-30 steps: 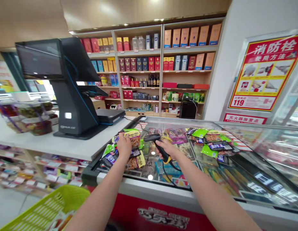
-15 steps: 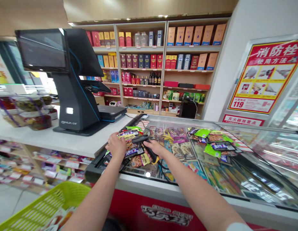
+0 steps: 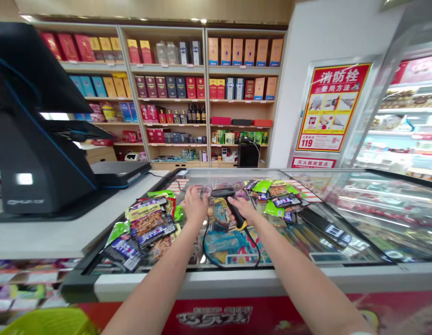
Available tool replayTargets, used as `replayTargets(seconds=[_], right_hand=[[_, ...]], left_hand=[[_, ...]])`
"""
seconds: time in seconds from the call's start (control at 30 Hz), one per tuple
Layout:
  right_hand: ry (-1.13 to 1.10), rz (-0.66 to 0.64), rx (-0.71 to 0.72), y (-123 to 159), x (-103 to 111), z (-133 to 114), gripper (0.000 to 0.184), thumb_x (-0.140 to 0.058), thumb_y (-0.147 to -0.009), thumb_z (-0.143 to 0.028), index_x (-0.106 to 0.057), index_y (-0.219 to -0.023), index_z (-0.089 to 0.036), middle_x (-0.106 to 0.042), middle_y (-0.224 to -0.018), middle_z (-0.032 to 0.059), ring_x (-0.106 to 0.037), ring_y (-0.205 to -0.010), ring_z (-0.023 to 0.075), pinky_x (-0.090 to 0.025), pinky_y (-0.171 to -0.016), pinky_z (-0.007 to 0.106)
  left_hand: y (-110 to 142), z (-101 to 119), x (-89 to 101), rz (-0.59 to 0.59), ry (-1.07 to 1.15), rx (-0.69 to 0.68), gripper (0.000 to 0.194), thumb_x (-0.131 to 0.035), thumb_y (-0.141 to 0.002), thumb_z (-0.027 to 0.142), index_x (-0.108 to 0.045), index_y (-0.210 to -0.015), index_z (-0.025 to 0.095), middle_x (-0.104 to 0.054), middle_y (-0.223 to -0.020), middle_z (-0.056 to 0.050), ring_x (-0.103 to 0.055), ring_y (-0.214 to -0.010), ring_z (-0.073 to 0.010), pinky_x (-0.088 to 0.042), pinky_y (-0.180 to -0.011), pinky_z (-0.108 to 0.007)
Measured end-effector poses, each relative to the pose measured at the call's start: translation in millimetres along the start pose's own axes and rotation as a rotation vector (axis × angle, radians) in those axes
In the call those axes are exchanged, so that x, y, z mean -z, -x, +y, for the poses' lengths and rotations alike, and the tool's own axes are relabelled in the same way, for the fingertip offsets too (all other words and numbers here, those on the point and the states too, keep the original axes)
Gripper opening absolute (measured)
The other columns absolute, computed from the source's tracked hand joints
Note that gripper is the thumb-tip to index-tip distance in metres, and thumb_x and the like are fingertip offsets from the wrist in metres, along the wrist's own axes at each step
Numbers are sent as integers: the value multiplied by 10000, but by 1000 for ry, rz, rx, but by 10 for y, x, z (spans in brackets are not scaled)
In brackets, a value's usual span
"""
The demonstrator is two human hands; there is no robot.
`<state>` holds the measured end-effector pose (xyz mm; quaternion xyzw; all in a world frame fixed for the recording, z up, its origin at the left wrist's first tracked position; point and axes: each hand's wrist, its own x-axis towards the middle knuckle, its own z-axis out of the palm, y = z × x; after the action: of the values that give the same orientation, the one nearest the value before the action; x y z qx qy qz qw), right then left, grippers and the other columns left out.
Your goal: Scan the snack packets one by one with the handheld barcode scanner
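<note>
Two packet piles (image 3: 149, 223) flank open glass (image 3: 216, 239) beneath the right hand (image 3: 244, 209) and scanner (image 3: 222, 191).

**Shop shelves (image 3: 242, 111) lined with boxes beyond both hands**

Far beyond the left hand (image 3: 195, 202) and right hand (image 3: 242, 210), the wooden shelves hold upright boxes (image 3: 167, 87) in red, blue, gold and orange, with dark bottles (image 3: 196, 114) and, lower, green packets (image 3: 229, 137). Beyond the right hand stands a black machine (image 3: 248, 154). Farther to its right, a red-and-yellow poster (image 3: 334, 108) with Chinese characters and "119" is on a pale wall (image 3: 295, 56), then a lit display case (image 3: 404, 111). Well left of the left hand, a dark checkout terminal (image 3: 30, 153) stands on a white counter (image 3: 97, 218).
</note>
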<state>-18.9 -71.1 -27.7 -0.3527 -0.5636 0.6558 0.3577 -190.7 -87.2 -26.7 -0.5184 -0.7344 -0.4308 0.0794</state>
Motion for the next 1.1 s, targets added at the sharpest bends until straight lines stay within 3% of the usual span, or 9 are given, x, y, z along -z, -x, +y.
replayTargets(seconds=[0.2, 0.37, 0.5, 0.67, 0.87, 0.97, 1.1], right_hand=[[-75, 217, 33, 308, 804, -20, 369, -605, -806, -528, -455, -747, -197, -540, -496, -52, -469, -342, 84, -413, -327, 209], [-100, 335, 71, 519, 1317, -25, 328, -589, -837, -491, -477, -773, -189, -540, -492, -49, -475, -341, 90, -420, -327, 212], [-133, 374, 102, 596, 1584, 27, 311, -580, -850, -471, -481, -788, -183, -548, -509, -44, -490, -353, 90, -438, -335, 214], [-126, 386, 107, 624, 1602, 40, 331, -593, -833, -495, -487, -805, -182, -544, -505, -46, -482, -348, 87, -433, -335, 212], [-128, 370, 102, 627, 1545, 9, 331, -610, -820, -493, -479, -855, -190, -550, -515, -56, -496, -360, 92, -424, -337, 202], [-138, 369, 104, 610, 1592, 37, 337, -611, -820, -499, -489, -848, -185, -554, -521, -46, -498, -362, 95, -433, -337, 212], [-138, 369, 113, 618, 1616, 45, 338, -595, -833, -501, -485, -813, -182, -554, -530, -39, -495, -366, 91, -449, -343, 218]], left_hand=[[194, 781, -692, -299, 24, -82, 293, -540, -822, 298, -618, -1097, 234, -537, -1287, -120, -490, -1210, -276, -396, -955, -448], [355, 1307, -1173, -412, 44, -74, 317, -526, -834, 361, -645, -1088, 213, -536, -1302, -141, -506, -1195, -293, -404, -955, -461], [439, 1536, -1462, -439, 45, -32, 382, -522, -827, 435, -660, -1055, 161, -561, -1250, -197, -537, -1149, -341, -411, -926, -514], [389, 1494, -1658, -411, 34, -56, 387, -604, -757, 463, -676, -986, 159, -588, -1204, -213, -551, -1129, -373, -404, -906, -535], [268, 1325, -1768, -370, 163, 74, 109, -612, -745, 289, -654, -760, 189, -679, -952, -147, -625, -968, -323, -441, -824, -473], [167, 1201, -1791, -240, 329, 196, 110, -531, -799, 258, -609, -753, 196, -666, -814, -105, -633, -870, -272, -453, -819, -432], [13, 1016, -1803, 4, 580, 297, 142, -442, -851, 266, -558, -834, 186, -631, -876, -71, -602, -876, -193, -456, -848, -342]])
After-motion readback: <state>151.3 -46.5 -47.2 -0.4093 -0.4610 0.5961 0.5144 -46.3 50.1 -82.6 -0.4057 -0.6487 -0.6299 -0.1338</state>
